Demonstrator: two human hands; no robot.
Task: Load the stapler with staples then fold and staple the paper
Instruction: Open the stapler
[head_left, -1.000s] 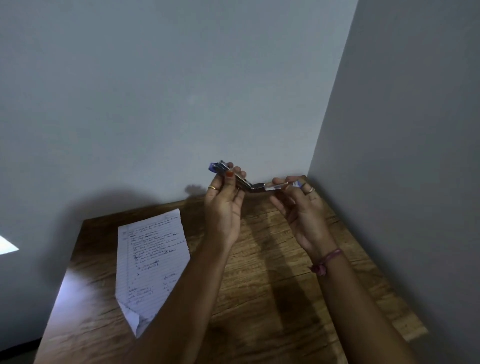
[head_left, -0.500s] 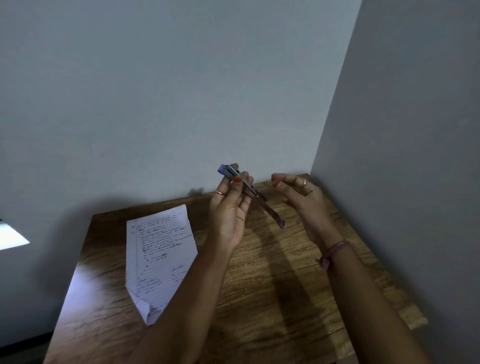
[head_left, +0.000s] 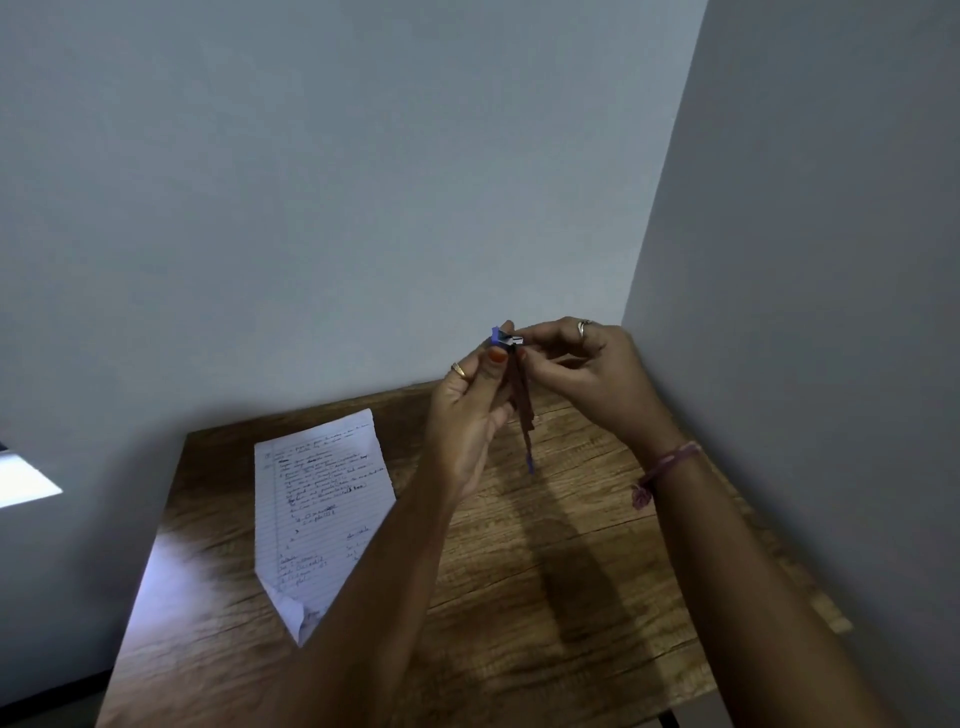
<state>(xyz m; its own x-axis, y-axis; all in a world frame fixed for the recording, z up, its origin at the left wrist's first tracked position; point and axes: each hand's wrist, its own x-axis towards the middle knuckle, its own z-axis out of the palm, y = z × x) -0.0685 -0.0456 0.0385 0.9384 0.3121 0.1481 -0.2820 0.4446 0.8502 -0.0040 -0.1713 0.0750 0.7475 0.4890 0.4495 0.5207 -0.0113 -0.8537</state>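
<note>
I hold a small blue and metal stapler (head_left: 521, 402) upright in the air above the back of the wooden table (head_left: 519, 597). My left hand (head_left: 470, 415) grips its upper part. The stapler's lower arm hangs straight down, ending in a blue tip. My right hand (head_left: 582, 371) pinches at the stapler's top end, next to the metal head; whether it holds staples is too small to tell. A lined sheet of paper (head_left: 319, 512) with handwriting lies flat on the table to the left, its near corner folded over.
The table stands in a corner, with a grey wall (head_left: 337, 182) behind and another grey wall (head_left: 831, 312) close on the right. A bright patch (head_left: 23, 478) shows at the far left edge.
The stapler, spread wide between both hands a second ago, now hangs nearly vertical. My right hand let go of the far end, then came in to the top near my left fingers.
</note>
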